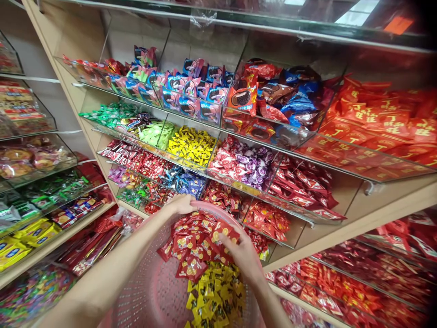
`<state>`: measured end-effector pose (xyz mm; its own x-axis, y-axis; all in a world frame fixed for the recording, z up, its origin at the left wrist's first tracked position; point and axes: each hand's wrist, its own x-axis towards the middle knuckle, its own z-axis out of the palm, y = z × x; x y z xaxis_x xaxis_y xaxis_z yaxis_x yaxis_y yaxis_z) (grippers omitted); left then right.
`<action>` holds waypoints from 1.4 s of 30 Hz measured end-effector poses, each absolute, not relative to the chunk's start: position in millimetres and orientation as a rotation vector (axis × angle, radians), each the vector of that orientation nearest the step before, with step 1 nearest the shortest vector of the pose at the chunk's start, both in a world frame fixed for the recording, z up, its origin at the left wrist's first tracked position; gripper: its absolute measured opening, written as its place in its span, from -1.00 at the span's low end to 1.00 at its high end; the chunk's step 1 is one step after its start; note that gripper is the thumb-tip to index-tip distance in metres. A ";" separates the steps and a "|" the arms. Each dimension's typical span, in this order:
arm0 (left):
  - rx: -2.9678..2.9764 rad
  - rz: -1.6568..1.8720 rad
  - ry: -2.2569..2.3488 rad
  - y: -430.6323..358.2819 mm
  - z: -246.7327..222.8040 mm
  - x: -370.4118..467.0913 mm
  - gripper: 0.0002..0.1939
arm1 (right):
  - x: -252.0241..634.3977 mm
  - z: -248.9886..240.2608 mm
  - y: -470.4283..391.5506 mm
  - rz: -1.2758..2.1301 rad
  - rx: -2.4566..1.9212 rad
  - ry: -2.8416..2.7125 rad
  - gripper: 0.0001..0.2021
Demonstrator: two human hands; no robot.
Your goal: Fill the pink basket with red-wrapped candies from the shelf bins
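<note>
Handling red packets [193,246]: our left fingers [184,205] gripping the basket [146,278], right fingers [229,244] half-curled (hold? can't tell); needs steadiness next.

Framed by a pale wooden upright [46,41] at ten o'clock and a wooden board [341,232] slanting towards four; stepped downward in tiers with clear front panels [392,167]; topped across twelve by a glassy shelf [307,23]; backed there by a pale panel [201,50]; bordered between nine and ten by grey wall [68,107], above a wooden ledge [54,243] at eight; brightened by white reflections [357,13] at two, beside an orange patch [398,25]
</note>
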<state>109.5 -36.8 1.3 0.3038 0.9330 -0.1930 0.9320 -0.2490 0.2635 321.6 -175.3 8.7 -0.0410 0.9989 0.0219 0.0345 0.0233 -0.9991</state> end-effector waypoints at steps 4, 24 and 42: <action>2.278 0.003 1.687 -36.1 2.7 112.6 -0.59 | 308.6 21.7 -184.1 0.665 -1.410 -1.999 -0.73; 2.284 0.017 1.707 -33.0 7.9 117.5 -0.57 | 261.3 -9.5 -165.0 -0.186 -1.808 -2.583 -0.76; 2.293 0.019 1.686 -31.5 10.9 117.7 -0.59 | 316.3 2.5 -167.5 1.356 -1.335 -1.252 -0.72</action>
<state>117.7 -31.5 10.9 0.3132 0.9358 -0.1619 0.9318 -0.2699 0.2426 316.3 -167.5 2.5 -0.0831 0.9840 -0.1574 0.0786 -0.1510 -0.9854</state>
